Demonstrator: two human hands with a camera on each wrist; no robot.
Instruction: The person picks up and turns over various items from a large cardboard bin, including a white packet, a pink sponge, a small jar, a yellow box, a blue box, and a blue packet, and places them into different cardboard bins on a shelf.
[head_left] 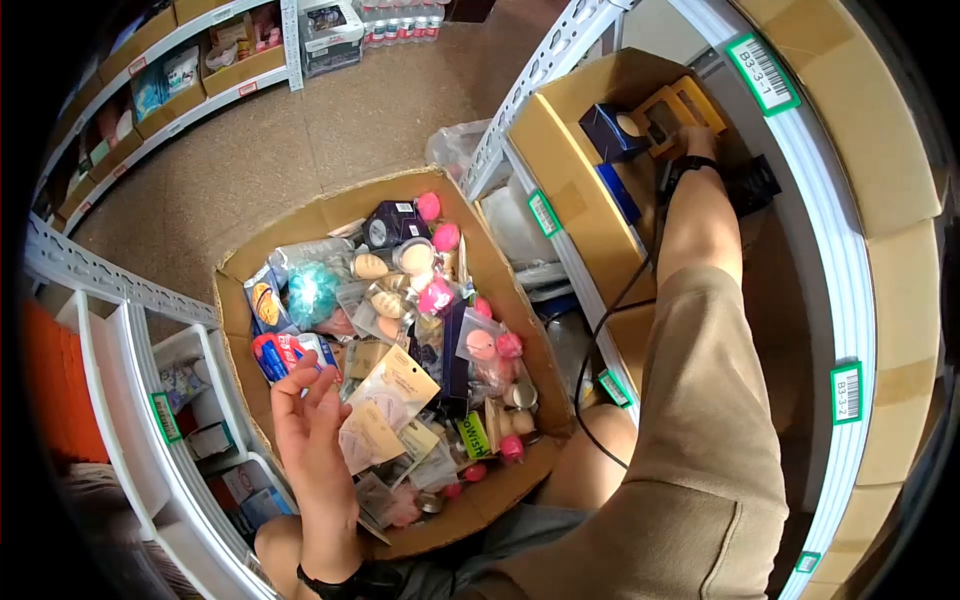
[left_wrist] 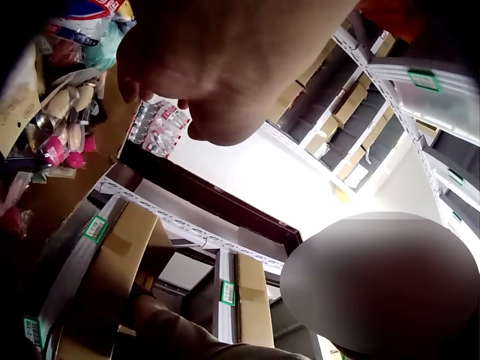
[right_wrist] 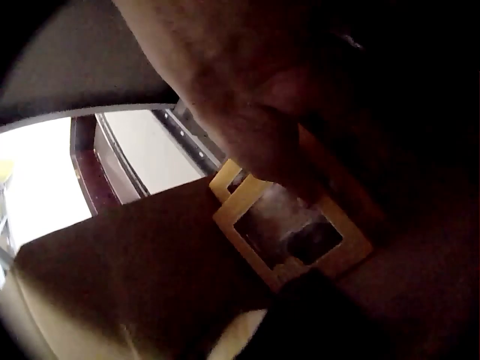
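Observation:
Inside a cardboard bin (head_left: 600, 225) on the shelf at the right, my right hand (head_left: 697, 142) holds a yellow box with a clear window (right_wrist: 300, 232). Its thumb lies over the window side, while the other fingers are mostly lost in shadow. A second yellow box (right_wrist: 223, 180) stands right behind. Beside them sits a dark blue box with a round beige picture (head_left: 612, 133). My left hand (head_left: 322, 455), fingers loosely bent and holding nothing, hovers over the near left part of a large open carton (head_left: 490, 508). Makeup sponges, powder puffs (head_left: 480, 345) and bagged items fill that carton.
A black cable (head_left: 595, 350) hangs from the bin past the shelf edge. White metal shelving (head_left: 850, 300) with green-framed labels rises at the right. White plastic trays (head_left: 205, 400) flank the carton on the left. Bottled water (head_left: 400, 22) stands at the back.

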